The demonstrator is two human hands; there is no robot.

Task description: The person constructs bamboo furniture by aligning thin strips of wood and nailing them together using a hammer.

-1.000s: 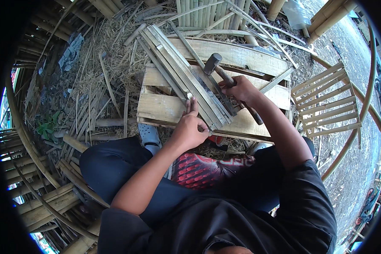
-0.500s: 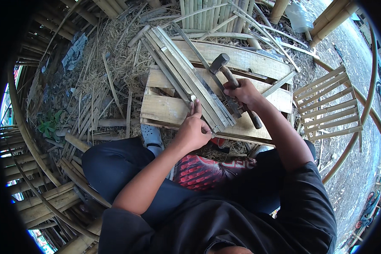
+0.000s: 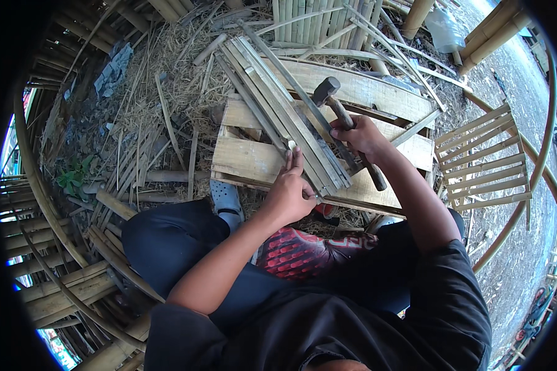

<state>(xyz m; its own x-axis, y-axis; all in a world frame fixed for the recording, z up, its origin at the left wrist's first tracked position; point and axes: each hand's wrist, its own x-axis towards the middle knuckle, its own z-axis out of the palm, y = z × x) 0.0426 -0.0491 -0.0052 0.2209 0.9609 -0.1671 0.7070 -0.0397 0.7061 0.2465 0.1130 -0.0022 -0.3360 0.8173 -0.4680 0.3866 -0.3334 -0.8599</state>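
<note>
A bundle of long bamboo strips (image 3: 289,113) lies slanted across a low wooden pallet (image 3: 244,157). My left hand (image 3: 291,188) is at the near end of the bundle. Two of its fingers stretch up along the left-hand strips, and the thumb presses by their near tip; a small shiny bit shows there, too small to name. In my right hand (image 3: 363,137) is a hammer (image 3: 338,111), gripped by its wooden handle, with the dark head pointing away from me. Beneath that hand, a dark flat blade-like piece (image 3: 343,152) lies along the strips' right side.
A small slatted bamboo panel (image 3: 484,159) is at the right, near a paved path (image 3: 507,253). Behind the pallet stands an upright bamboo slat panel (image 3: 309,23). Shavings and loose strips (image 3: 161,117) litter the ground at left. A clear plastic bag (image 3: 444,31) hangs far right.
The whole view has shifted slightly, so things sit a little more to the right. Both hands keep their places on the strips and the hammer.
</note>
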